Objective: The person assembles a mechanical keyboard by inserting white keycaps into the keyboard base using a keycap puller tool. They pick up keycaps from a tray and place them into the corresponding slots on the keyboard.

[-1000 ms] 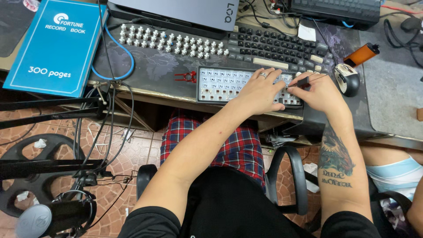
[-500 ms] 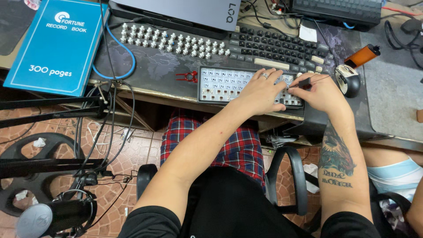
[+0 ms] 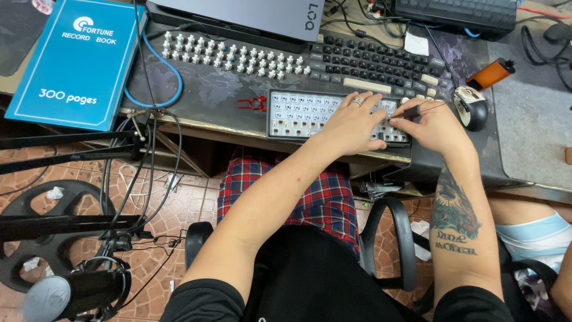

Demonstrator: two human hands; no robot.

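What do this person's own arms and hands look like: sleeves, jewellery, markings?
Both arms are bare below short black sleeves. The left hand wears a silver ring on one finger. The right hand shows no ring; its forearm carries a dark tattoo with lettering beneath.

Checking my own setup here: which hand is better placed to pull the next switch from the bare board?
Right hand, probably: it pinches the small dark puller over the board. The left hand lies flat, bracing it.

Blue book (image 3: 77,59) at far left; white switches (image 3: 232,56) on dark mat (image 3: 202,89). Red puller (image 3: 253,104) beside pale keyboard (image 3: 304,113). Black keycaps (image 3: 375,59) farther off. Orange lighter (image 3: 491,73) far right. Red-and-blue plaid shorts (image 3: 310,197) near.
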